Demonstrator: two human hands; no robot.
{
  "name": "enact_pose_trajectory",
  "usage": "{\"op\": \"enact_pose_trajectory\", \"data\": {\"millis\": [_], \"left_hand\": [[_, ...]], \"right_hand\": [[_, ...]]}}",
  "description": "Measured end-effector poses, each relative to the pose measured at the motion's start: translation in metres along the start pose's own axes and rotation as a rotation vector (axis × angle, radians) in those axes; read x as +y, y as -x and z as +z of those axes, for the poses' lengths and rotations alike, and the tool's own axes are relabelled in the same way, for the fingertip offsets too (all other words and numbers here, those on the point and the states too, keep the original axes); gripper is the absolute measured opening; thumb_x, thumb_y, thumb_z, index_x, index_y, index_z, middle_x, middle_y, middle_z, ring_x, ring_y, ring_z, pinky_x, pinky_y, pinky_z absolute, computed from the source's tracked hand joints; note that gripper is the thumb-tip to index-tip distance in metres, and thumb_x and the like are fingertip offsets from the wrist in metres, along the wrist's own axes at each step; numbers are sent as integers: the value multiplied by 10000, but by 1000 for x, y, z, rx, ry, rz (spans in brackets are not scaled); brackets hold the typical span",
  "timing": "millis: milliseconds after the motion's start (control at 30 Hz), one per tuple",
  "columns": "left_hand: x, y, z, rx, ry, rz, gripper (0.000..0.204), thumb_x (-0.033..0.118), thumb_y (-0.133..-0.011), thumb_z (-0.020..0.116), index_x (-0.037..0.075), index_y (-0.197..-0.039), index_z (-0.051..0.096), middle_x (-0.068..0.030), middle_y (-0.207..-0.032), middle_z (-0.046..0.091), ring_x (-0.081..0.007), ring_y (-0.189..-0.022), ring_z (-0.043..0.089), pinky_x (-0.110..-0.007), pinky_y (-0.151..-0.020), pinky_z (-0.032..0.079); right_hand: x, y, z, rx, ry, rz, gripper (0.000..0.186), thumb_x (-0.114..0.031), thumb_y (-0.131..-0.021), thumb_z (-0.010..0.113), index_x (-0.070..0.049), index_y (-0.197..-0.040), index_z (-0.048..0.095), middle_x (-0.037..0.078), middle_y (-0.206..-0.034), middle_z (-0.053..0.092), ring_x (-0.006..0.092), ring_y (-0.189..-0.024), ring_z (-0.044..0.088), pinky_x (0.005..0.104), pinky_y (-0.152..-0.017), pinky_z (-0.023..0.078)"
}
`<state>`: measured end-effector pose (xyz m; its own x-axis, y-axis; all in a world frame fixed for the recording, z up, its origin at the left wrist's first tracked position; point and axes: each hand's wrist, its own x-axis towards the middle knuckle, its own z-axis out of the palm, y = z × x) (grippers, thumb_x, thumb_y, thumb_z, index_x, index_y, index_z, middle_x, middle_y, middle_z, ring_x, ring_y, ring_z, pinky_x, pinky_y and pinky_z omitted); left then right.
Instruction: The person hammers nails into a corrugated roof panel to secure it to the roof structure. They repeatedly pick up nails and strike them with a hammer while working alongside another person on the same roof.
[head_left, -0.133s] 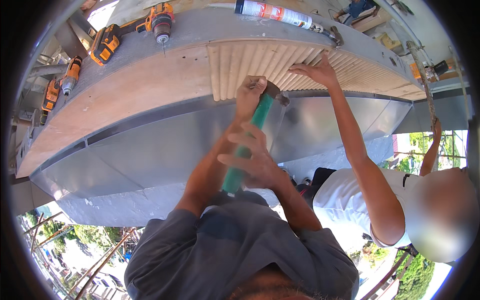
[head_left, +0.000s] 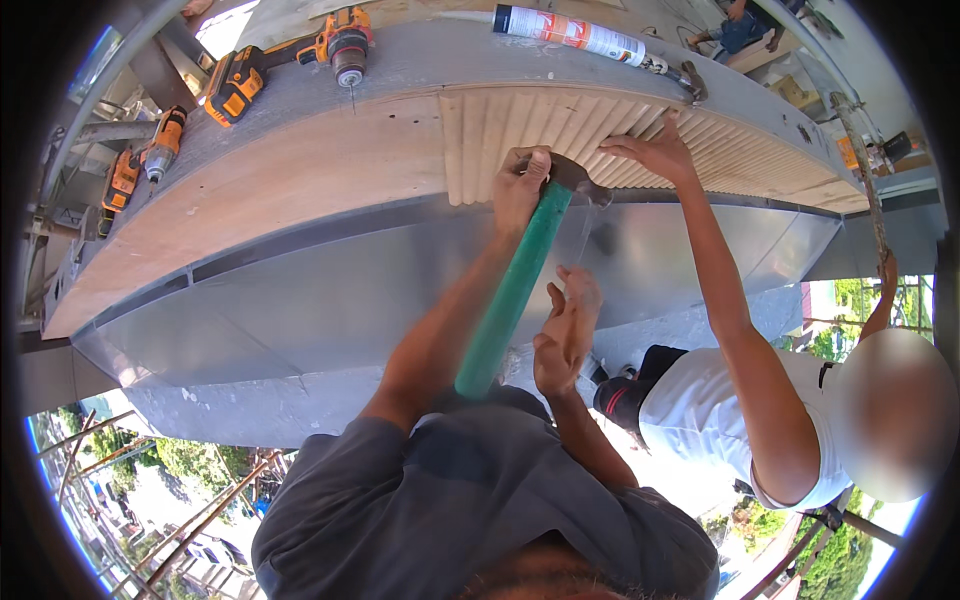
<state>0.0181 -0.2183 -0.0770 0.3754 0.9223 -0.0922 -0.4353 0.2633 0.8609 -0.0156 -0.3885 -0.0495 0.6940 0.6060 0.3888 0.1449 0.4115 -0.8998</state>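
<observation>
My left hand (head_left: pixel 520 190) grips a hammer just below its dark head (head_left: pixel 572 174), thumb up, with its long green handle (head_left: pixel 510 290) slanting down toward my body. My right hand (head_left: pixel 568 330) is beside the handle, apart from it, fingers loosely bent and nothing visible in them. Just beyond is a wooden fascia board (head_left: pixel 280 190) with a section of vertical rounded slats (head_left: pixel 500 140). A co-worker's hand (head_left: pixel 650 150) rests on those slats, to the right of my left hand.
Two cordless drills (head_left: pixel 340 55) (head_left: pixel 160 145), a detached-looking battery (head_left: pixel 230 90) and a cartridge tube (head_left: pixel 560 30) lie along the ledge. Metal panels (head_left: pixel 400 290) run below the board. The co-worker in white (head_left: pixel 720 410) is close at my right, holding a pole (head_left: pixel 875 200); scaffolding (head_left: pixel 90 440) shows at lower left.
My right hand has moved off the hammer handle to its right side. My left hand and the hammer have shifted slightly right in the view, as has the surrounding scene.
</observation>
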Motion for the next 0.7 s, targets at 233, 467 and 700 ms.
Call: {"op": "enact_pose_trajectory", "data": {"millis": [233, 467, 700], "left_hand": [[30, -23, 14, -437, 18, 96, 449, 400, -905, 808, 26, -1117, 677, -21, -904, 658, -84, -795, 570, -239, -681, 461], [39, -49, -10, -473, -178, 132, 547, 490, -934, 742, -6, -1155, 679, -40, -943, 672, -112, -867, 591, -280, -769, 498], [111, -79, 4, -849, -1422, 371, 407, 246, -843, 799, 124, -1223, 714, -73, -856, 694, -178, -755, 649, -315, -722, 544]], "right_hand": [[68, -67, -8, -54, -831, 682, 490, -356, -1001, 607, -57, -1363, 465, 94, -1223, 573, 257, -1084, 597, 448, -890, 521], [32, -98, 42, 163, -870, 732, 320, -283, -955, 686, -119, -1184, 535, 12, -973, 617, 144, -819, 635, 312, -647, 549], [59, -109, 35, 253, -912, 631, 321, -213, -912, 643, -103, -1171, 490, 76, -979, 543, 224, -833, 601, 387, -636, 514]]}}
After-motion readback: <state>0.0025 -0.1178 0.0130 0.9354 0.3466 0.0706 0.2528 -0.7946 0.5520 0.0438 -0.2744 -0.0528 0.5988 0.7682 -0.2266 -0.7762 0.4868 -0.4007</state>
